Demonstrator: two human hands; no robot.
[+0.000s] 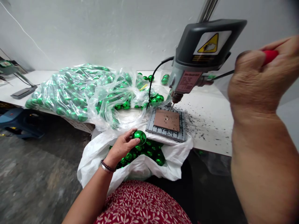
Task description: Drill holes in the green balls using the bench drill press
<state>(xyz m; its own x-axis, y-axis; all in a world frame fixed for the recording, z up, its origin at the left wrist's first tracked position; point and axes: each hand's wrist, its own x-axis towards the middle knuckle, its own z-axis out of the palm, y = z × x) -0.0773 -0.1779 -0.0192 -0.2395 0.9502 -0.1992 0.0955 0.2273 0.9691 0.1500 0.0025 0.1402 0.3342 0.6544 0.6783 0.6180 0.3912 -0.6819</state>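
Between its thumb and fingers, my left hand (122,144) grips a shiny green ball (139,137). It is over a white sack (93,158) that holds several more such balls. Raised at the right, my right hand (266,71) is wrapped round the red-tipped lever (270,56) of a bench drill press (193,59). Below the drill's chuck (177,98) lies a square brown board (167,120) with a small hole in its middle. That board rests on the grey slotted base (150,124), and the drill bit stands above it.
A big clear plastic bag (70,90) full of green balls spreads over the white table (210,124). Dark shavings are scattered around the base. A black cable (155,70) hangs beside the drill. At far left are a blue stool (20,121) and another drill press (22,90).
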